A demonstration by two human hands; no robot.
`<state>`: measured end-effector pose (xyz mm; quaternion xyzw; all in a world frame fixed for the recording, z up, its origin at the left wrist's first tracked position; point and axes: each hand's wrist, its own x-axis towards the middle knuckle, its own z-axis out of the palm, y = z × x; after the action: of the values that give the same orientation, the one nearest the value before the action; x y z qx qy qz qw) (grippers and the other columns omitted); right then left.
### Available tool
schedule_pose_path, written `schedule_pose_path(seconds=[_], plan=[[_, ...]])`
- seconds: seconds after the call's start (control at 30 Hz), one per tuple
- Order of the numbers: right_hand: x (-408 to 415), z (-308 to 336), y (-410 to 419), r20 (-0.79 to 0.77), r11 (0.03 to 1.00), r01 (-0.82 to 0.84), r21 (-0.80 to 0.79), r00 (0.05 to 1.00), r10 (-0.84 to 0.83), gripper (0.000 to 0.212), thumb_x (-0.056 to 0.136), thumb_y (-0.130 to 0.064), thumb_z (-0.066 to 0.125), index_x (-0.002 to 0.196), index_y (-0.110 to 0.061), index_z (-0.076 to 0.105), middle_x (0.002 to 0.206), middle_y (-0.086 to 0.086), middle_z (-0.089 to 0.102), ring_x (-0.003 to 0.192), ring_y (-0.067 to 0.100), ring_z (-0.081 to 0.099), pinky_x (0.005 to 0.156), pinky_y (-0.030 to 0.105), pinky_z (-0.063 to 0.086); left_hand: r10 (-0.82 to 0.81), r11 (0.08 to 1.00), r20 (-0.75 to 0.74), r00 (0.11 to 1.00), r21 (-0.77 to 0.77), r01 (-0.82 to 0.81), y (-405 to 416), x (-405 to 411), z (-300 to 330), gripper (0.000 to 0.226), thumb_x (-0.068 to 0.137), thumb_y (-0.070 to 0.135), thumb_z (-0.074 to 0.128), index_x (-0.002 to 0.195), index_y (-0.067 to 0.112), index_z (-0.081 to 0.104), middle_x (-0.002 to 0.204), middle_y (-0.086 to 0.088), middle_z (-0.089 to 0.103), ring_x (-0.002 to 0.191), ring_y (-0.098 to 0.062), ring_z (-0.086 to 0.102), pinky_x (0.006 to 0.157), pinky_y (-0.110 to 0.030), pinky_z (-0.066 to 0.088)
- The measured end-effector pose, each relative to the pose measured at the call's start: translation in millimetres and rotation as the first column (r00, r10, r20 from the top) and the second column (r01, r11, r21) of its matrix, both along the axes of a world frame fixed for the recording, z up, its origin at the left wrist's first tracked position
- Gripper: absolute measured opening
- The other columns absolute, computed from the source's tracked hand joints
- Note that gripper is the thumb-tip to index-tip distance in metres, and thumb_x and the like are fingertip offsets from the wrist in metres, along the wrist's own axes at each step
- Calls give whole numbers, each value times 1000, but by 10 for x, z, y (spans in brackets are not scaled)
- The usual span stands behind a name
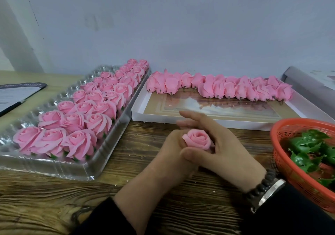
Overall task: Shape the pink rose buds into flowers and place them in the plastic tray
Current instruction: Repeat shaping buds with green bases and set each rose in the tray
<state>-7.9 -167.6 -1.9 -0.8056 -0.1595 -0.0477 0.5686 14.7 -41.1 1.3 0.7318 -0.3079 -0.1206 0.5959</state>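
Observation:
A pink rose bud (198, 140) sits between both my hands above the wooden table, its petals partly spread. My left hand (168, 155) grips it from below and the left. My right hand (223, 147) wraps round its right side, thumb pressed in front of the bud, index finger stretched out behind it. The clear plastic tray (54, 167) lies at the left, holding several rows of shaped pink roses (79, 124). Several unshaped pink buds (223, 88) lie in a row along the far side of a white box lid (181, 118).
An orange mesh basket (290, 164) with green leaf pieces (308, 149) stands at the right, close to my right wrist. A dark clipboard with paper and a pen (16, 95) lies at the far left. A wall runs behind the table.

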Motion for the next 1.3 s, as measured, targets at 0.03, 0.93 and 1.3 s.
schedule_pose_path(seconds=[0.03,0.93,1.3], plan=[[14,-13,-20,-4,1000,-3,5,1000,3,71,57,-38,77,122,-42,49,119,-16,60,97,-5,62,77,14,50,19,998,9,1000,-54,-19,7,22,-14,31,80,-9,61,58,13,55,46,8,53,47,-3,48,48,-16,40],[-9,38,-29,-173,993,-79,85,981,93,60,64,-32,74,120,-33,54,100,-12,70,80,18,70,62,15,52,-9,1000,68,998,-23,10,16,-35,24,33,82,-5,59,59,19,57,47,7,56,48,-5,52,49,-18,44],[13,-87,261,256,952,306,18,919,-300,28,84,-50,46,96,-38,67,95,-30,63,96,-14,57,82,3,39,227,974,147,963,-54,-221,-172,-48,-87,30,89,1,50,78,28,57,70,19,58,70,14,57,64,-4,44]])
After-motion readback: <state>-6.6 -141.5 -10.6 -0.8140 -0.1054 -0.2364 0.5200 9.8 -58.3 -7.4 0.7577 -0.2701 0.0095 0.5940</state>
